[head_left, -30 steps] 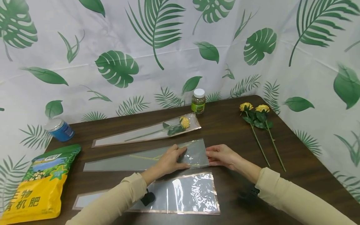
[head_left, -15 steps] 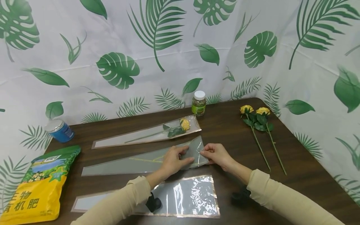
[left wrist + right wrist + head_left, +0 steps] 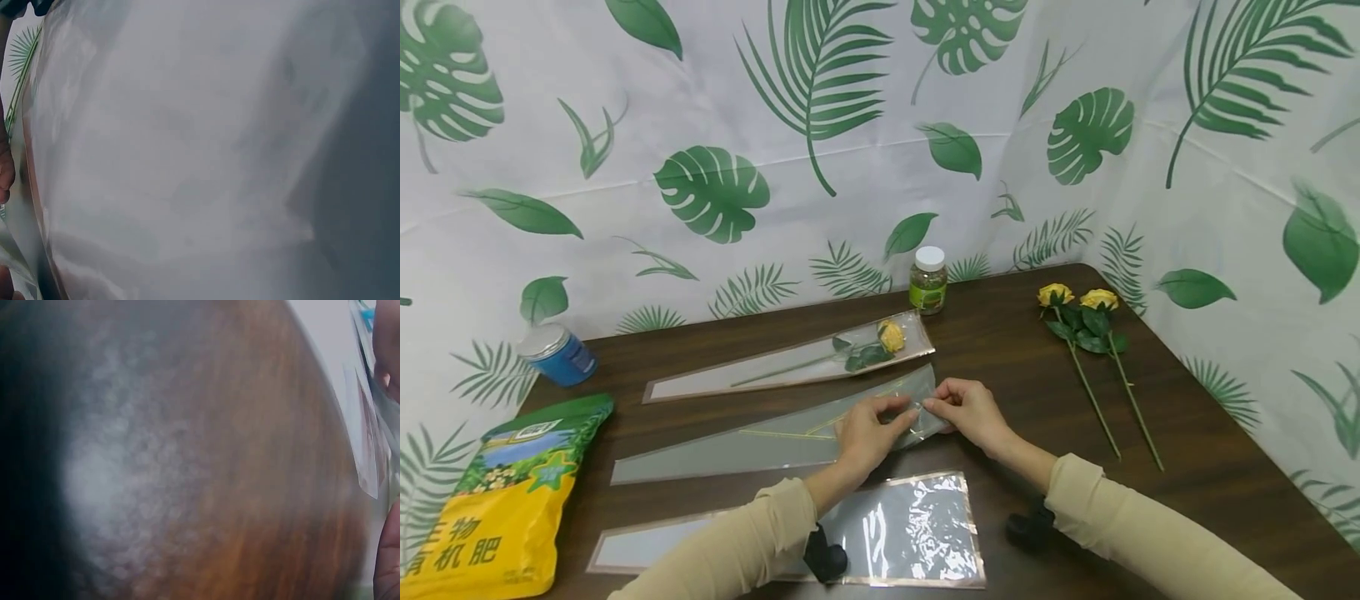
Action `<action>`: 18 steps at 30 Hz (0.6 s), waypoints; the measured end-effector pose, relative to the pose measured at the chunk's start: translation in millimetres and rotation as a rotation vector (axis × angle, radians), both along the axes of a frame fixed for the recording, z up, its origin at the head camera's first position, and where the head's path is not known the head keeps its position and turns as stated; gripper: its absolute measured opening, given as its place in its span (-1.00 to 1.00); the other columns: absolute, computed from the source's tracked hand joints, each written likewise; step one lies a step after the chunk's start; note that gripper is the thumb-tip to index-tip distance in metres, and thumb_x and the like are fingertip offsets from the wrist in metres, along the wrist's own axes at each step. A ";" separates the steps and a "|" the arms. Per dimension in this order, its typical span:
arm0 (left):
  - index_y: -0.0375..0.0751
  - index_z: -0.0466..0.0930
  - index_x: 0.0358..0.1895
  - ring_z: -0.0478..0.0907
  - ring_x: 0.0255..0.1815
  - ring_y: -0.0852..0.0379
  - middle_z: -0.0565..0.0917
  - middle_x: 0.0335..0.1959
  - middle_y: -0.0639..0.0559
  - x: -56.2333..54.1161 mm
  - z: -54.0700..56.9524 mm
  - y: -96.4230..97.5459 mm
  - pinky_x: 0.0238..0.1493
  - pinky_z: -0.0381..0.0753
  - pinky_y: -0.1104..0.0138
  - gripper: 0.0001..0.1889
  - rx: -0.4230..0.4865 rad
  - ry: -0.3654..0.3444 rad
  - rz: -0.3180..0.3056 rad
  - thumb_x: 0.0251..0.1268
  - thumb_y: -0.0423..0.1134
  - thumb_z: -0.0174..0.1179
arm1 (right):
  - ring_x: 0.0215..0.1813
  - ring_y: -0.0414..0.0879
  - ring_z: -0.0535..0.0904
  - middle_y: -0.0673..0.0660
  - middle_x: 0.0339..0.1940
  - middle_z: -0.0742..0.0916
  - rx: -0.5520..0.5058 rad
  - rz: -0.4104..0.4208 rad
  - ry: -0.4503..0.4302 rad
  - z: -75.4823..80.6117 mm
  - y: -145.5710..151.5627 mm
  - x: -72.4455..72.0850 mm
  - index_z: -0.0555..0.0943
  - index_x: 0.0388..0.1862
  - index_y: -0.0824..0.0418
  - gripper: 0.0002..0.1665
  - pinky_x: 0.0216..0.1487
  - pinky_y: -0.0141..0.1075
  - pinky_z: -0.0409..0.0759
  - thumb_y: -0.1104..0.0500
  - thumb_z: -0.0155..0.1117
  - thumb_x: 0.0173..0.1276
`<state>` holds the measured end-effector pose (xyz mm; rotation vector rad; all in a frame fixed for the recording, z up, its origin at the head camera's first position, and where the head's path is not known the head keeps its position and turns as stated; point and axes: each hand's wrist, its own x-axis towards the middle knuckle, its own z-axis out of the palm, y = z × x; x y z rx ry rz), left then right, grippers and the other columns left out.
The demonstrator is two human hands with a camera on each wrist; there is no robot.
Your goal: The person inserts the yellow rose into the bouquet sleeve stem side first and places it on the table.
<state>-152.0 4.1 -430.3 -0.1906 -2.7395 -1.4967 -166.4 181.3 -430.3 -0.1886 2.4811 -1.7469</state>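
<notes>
Two-handed grip: the left hand [image 3: 867, 435] and the right hand [image 3: 972, 412] each pinch the wide end of the middle sleeve [image 3: 722, 450] between thumb and fingers, presumably because limp film is hard to control from one side. Left of the grip, the narrow end lies along the dark surface [image 3: 1000, 350], which appears to steady it. On the person's side of the grip lies the front sleeve [image 3: 895, 533]; just beyond the grip, the back sleeve [image 3: 700, 383] encloses a yellow rose [image 3: 891, 336], bloom at the broad end, likely for room. Beyond that stands a jar [image 3: 928, 287]; to the grip's right, two loose roses [image 3: 1092, 340] lie side by side, seemingly within reach
</notes>
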 end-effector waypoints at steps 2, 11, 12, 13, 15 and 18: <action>-0.01 0.73 -0.22 0.62 -0.15 0.06 0.74 -0.22 0.11 0.3 1.4 1.0 -0.05 0.24 0.09 -0.78 0.011 0.017 0.023 0.08 -0.05 0.34 | -0.56 -0.24 0.51 0.01 -0.65 0.54 0.004 0.005 0.006 0.3 -0.3 -0.5 0.55 -0.43 0.40 -0.85 -0.47 -0.28 0.65 0.30 0.29 0.24; 0.00 0.74 -0.31 0.63 -0.21 0.14 0.75 -0.35 0.14 0.7 -2.7 1.0 0.02 0.28 0.10 -0.84 0.088 -0.030 0.109 0.04 -0.08 0.37 | -0.55 -0.15 0.66 -0.02 -0.59 0.63 -0.153 -0.021 -0.195 -1.5 5.0 3.4 0.53 -0.28 0.48 -0.72 -0.47 -0.29 0.65 0.20 0.20 0.35; 0.00 0.74 -0.32 0.63 -0.26 0.18 0.75 -0.37 0.14 0.4 -2.1 0.6 0.01 0.28 0.12 -0.84 0.109 -0.036 0.116 0.04 -0.08 0.37 | -0.55 -0.15 0.66 -0.01 -0.59 0.64 -0.166 -0.029 -0.217 -1.3 5.3 3.0 0.53 -0.28 0.47 -0.72 -0.48 -0.31 0.64 0.20 0.18 0.36; 0.00 0.74 -0.33 0.62 -0.30 0.22 0.75 -0.39 0.15 0.3 -1.6 0.3 -0.01 0.29 0.14 -0.84 0.130 -0.040 0.123 0.03 -0.07 0.37 | -0.55 -0.16 0.65 -0.01 -0.59 0.65 -0.177 -0.035 -0.236 -0.8 5.6 2.4 0.52 -0.27 0.46 -0.73 -0.48 -0.32 0.64 0.20 0.17 0.37; 0.00 0.74 -0.35 0.59 -0.36 0.29 0.75 -0.40 0.16 0.0 -0.7 0.1 -0.10 0.34 0.24 -0.85 0.169 -0.033 0.133 0.02 -0.07 0.38 | -0.57 -0.17 0.64 0.01 -0.60 0.66 -0.197 -0.047 -0.272 0.2 5.7 1.0 0.52 -0.27 0.44 -0.76 -0.50 -0.35 0.63 0.21 0.16 0.38; -0.10 0.73 -0.32 0.55 -0.38 0.34 0.75 -0.37 0.10 -1.3 1.8 -1.3 -0.21 0.40 0.38 -0.82 0.287 -0.049 0.121 0.04 -0.12 0.37 | -0.59 -0.20 0.62 0.04 -0.64 0.67 -0.215 -0.058 -0.307 0.7 5.8 -2.0 0.51 -0.27 0.44 -0.79 -0.52 -0.38 0.62 0.24 0.14 0.38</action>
